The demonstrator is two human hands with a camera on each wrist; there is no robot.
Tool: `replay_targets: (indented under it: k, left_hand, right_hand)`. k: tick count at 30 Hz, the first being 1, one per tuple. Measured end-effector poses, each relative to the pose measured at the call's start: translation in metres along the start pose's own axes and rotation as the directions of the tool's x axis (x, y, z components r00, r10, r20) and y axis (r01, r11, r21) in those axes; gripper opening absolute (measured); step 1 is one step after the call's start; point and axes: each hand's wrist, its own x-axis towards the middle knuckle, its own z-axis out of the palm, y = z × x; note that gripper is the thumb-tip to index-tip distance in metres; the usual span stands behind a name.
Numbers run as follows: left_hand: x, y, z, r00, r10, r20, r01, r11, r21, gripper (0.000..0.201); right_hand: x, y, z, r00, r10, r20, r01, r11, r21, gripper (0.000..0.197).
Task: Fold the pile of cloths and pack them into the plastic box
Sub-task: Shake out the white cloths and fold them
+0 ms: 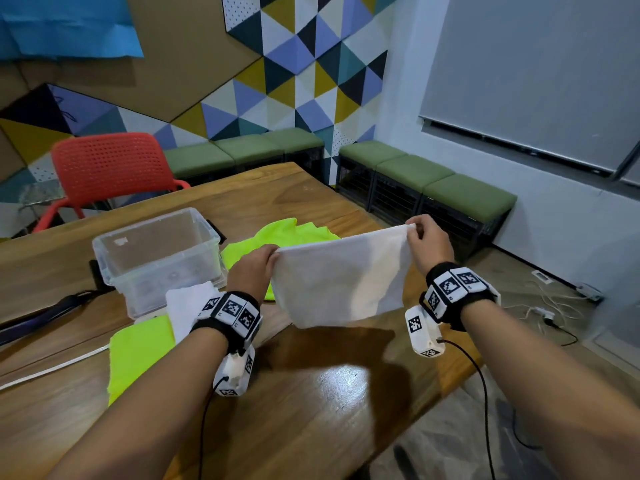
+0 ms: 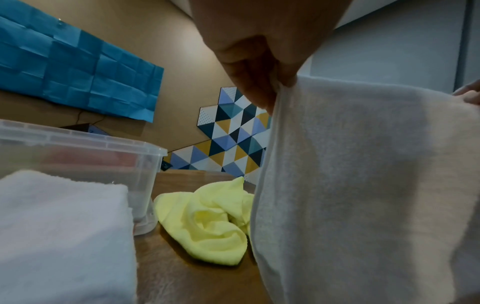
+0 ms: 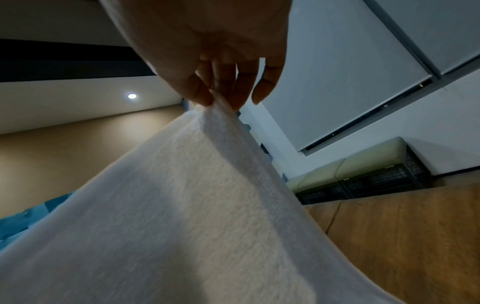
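Observation:
A white cloth (image 1: 341, 278) (image 2: 363, 185) (image 3: 168, 216) hangs spread above the wooden table (image 1: 311, 393). My left hand (image 1: 256, 268) (image 2: 270, 82) pinches its upper left corner, and my right hand (image 1: 424, 242) (image 3: 221, 96) pinches its upper right corner, held a little higher. The clear plastic box (image 1: 156, 254) (image 2: 78, 152) stands to the left, and I see no cloth in it. In front of the box a folded white cloth (image 1: 188, 306) (image 2: 59, 236) lies on a folded lime-green cloth (image 1: 138, 351). Behind the hanging cloth is a crumpled lime-green cloth (image 1: 287, 233) (image 2: 205, 222).
A red chair (image 1: 107, 171) stands behind the table at the left. Green-cushioned benches (image 1: 426, 178) line the walls behind and to the right. Cables (image 1: 547, 306) lie on the floor at the right. The table's right edge runs close under my right wrist.

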Motion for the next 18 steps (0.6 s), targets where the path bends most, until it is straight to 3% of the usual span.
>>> replay_targets:
  k: [3,6,9,10,12,15,18]
  left_hand:
    - [-0.002,0.006,-0.018,0.996,0.037,-0.084,-0.041,0.998,-0.049,0.032]
    - [-0.001,0.015,-0.038,0.962,0.101,-0.252,-0.136,0.983,-0.125,0.042]
    - [0.014,0.017,-0.043,0.946,0.043,-0.322,-0.107,0.977,-0.183,0.033]
    - [0.021,0.014,-0.039,0.963,0.014,-0.269,-0.060,0.984,-0.166,0.030]
    - [0.036,-0.001,-0.023,0.998,-0.048,-0.037,0.046,0.998,-0.037,0.028]
    - [0.041,-0.026,0.014,0.946,-0.149,0.287,0.101,0.979,0.175,0.027]
    - [0.037,-0.047,0.045,0.904,-0.192,0.381,0.093,0.960,0.263,0.030]
  right_hand:
    - [-0.005,-0.008,-0.006,0.999,-0.024,-0.045,0.025,0.999,0.026,0.020]
    - [-0.002,-0.019,-0.011,0.993,-0.058,-0.101,0.061,0.998,0.026,0.016]
    - [0.010,-0.027,-0.003,0.996,-0.057,-0.076,0.057,0.998,0.009,0.015]
    - [0.015,-0.026,0.003,0.999,-0.035,-0.029,0.035,0.999,-0.022,0.017]
    - [0.026,-0.014,0.020,0.996,0.046,0.081,-0.038,0.995,-0.096,0.021]
    - [0.034,0.015,0.051,0.968,0.144,0.204,-0.105,0.976,-0.191,0.023]
    - [0.032,0.040,0.076,0.937,0.192,0.292,-0.109,0.955,-0.277,0.022]
